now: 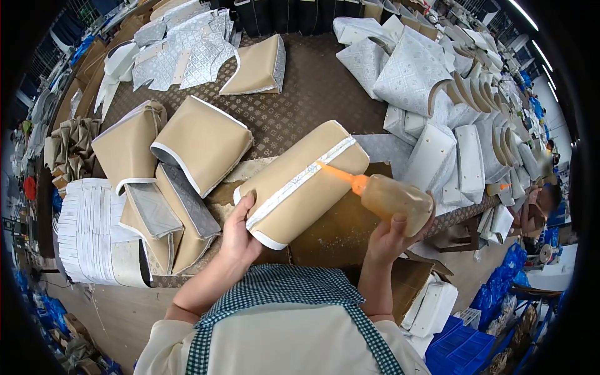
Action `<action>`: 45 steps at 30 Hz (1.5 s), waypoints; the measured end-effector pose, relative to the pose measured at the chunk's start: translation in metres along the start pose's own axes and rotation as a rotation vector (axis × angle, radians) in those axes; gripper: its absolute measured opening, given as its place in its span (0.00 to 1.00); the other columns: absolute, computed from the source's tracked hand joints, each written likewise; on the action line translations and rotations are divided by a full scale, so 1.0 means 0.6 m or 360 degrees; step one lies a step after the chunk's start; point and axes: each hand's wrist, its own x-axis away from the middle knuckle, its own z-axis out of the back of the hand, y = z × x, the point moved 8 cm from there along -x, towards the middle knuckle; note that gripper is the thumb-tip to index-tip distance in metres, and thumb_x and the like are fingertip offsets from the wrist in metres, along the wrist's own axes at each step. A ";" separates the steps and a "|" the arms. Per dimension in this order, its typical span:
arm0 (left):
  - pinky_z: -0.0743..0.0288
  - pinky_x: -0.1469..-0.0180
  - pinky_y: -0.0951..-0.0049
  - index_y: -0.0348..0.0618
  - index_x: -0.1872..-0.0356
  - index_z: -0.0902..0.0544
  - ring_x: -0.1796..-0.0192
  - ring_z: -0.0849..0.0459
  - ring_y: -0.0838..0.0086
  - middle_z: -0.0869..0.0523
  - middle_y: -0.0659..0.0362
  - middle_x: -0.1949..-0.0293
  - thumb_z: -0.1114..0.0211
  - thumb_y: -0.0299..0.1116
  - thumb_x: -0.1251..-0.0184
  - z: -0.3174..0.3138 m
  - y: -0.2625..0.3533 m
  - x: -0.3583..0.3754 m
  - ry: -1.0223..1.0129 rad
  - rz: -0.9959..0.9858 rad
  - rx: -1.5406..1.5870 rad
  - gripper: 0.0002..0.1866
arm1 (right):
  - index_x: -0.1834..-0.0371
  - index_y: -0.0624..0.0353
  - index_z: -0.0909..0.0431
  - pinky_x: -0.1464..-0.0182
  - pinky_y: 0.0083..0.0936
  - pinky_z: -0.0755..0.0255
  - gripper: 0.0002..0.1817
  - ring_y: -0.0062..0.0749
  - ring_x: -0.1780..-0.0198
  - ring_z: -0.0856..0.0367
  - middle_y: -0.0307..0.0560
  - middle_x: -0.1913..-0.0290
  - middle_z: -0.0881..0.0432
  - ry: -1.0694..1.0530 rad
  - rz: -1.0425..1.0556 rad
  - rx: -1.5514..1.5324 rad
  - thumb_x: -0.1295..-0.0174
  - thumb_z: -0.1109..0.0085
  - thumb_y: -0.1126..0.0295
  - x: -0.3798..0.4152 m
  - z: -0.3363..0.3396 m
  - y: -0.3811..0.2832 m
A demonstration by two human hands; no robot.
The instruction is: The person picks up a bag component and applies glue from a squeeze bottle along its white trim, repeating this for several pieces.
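Observation:
My left hand [239, 234] grips the lower left end of a tan piece [312, 187] with white-edged ends and a pale patterned strip [294, 187] running along its middle. In my right hand [395, 240] is a translucent squeeze bottle [395, 203] holding amber contents. Its orange nozzle [337, 175] points left, with the tip at the strip. Whether the tip touches the strip I cannot tell. A brown stained board [331, 234] lies beneath the piece.
Several tan pieces [200, 144] lie to the left, above a bundle of white strips [90, 228]. Silvery patterned sheets [187, 53] lie at the back left. Silvery pieces [412, 72] are heaped on the right. An open cardboard box [409, 284] stands below my right hand; a person [536, 209] is at far right.

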 end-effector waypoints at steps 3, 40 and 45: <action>0.28 0.41 0.61 0.37 0.43 0.30 0.45 0.22 0.61 0.22 0.49 0.46 0.47 0.40 0.31 -0.001 0.000 0.002 0.0051 -0.0012 0.0028 0.21 | 0.34 0.58 0.50 0.41 0.47 0.30 0.46 0.42 0.44 0.30 0.53 0.45 0.33 -0.0182 -0.0046 -0.0075 0.47 0.34 0.48 0.037 -0.037 -0.018; 0.32 0.38 0.62 0.36 0.41 0.32 0.42 0.25 0.62 0.24 0.49 0.44 0.48 0.41 0.30 -0.020 0.000 0.007 0.0006 -0.0020 -0.0049 0.23 | 0.38 0.61 0.50 0.46 0.45 0.24 0.46 0.43 0.47 0.27 0.52 0.49 0.32 -0.0117 0.0417 0.0266 0.49 0.33 0.46 0.022 -0.018 -0.075; 0.29 0.40 0.62 0.37 0.41 0.32 0.43 0.23 0.62 0.24 0.49 0.45 0.48 0.41 0.30 -0.020 -0.002 0.001 -0.0054 -0.0034 -0.0012 0.23 | 0.38 0.61 0.50 0.47 0.44 0.24 0.46 0.44 0.50 0.25 0.52 0.49 0.32 -0.0319 0.0258 0.0230 0.49 0.34 0.46 0.041 -0.039 -0.078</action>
